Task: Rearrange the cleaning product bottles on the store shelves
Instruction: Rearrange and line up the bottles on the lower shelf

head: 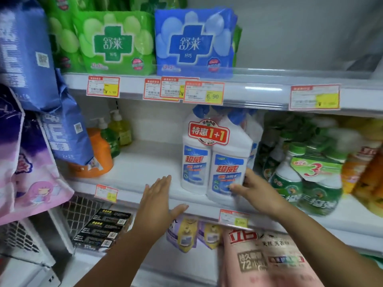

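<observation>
At the front lip of the middle shelf (132, 168), the right hand (255, 193) grips the white twin-pack of bottles (215, 160) low on its right-hand bottle, thumb laid across the blue label and the other fingers wrapped round the far side at about 3 o'clock of the pack. The pack stands upright near the shelf edge, directly at 10 o'clock from that hand, its two blue caps reaching up under the shelf above and a red-and-white "1+1" tag (209, 131) joining the necks. More white bottles of the same kind stand just behind it.

The left hand (159, 201) is open and holds nothing, fingers stretched flat and together, thumb spread to the right. It hovers over the shelf edge, apart from the pack, which lies at 2 o'clock from it; bare shelf shows between its fingertips and the left bottle.

Further out, at 9 o'clock from the pack, an orange pump bottle (97, 160) stands with a green pump bottle (110, 139) and a yellow-green pump bottle (121, 129) behind it. At 3 o'clock from the pack stand green bottles in a bundle (306, 183), blurred, and beyond them orange packs (364, 162).

At 12 o'clock, on the top shelf, a green packet (114, 42) and a blue packet (194, 42) sit side by side above a row of red-bordered price tags (204, 93). At 6 o'clock, under the hands, a pink bag (269, 264) and small pouches (186, 233) fill the lower shelf, with a black box (103, 228) to their left.
</observation>
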`<state>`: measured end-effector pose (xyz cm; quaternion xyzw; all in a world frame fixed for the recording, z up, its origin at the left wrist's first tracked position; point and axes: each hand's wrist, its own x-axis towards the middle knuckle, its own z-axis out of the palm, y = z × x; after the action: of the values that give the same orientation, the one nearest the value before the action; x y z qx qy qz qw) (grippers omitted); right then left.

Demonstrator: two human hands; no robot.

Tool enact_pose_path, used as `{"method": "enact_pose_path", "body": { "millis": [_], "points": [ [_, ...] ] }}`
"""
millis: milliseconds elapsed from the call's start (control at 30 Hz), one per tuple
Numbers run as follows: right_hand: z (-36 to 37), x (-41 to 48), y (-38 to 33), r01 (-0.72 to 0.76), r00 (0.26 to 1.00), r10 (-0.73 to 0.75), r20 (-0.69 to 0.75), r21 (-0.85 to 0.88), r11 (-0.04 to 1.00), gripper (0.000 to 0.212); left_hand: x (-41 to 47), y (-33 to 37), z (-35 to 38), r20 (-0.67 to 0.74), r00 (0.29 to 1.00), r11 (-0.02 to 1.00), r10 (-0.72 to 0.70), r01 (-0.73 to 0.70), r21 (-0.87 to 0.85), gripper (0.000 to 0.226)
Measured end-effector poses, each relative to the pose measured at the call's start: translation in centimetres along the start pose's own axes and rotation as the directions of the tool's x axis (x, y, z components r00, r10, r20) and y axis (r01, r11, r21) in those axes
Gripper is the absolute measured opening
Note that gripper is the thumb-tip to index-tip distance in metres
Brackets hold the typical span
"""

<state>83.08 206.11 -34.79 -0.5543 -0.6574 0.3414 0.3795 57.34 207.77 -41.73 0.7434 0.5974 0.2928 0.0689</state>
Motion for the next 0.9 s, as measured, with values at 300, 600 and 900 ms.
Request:
{"method": "enact_pose_path", "body": {
  "millis": [300,600,900],
  "points": [
    [-1.5,-1.6,2.3,0.021,0.955,0.002,-0.296,0.077,0.997,0.049,2.0,5.9,1.7,0.054,0.994,0.958,-0.090,0.101,-0.269,0.112],
    [-0.4,-2.0,2.8,0.075,0.943,-0.073,-0.325,-0.006,0.997,0.076,2.4,8.4,2.6,0.047,0.997,0.922,-0.055,0.069,-0.381,0.101],
    [-0.6,-2.0,3.3,0.074,0.946,-0.084,-0.313,-0.042,0.996,0.085,2.3,8.3,2.9,0.005,0.996,0.948,-0.088,0.085,-0.306,0.107]
  ]
}}
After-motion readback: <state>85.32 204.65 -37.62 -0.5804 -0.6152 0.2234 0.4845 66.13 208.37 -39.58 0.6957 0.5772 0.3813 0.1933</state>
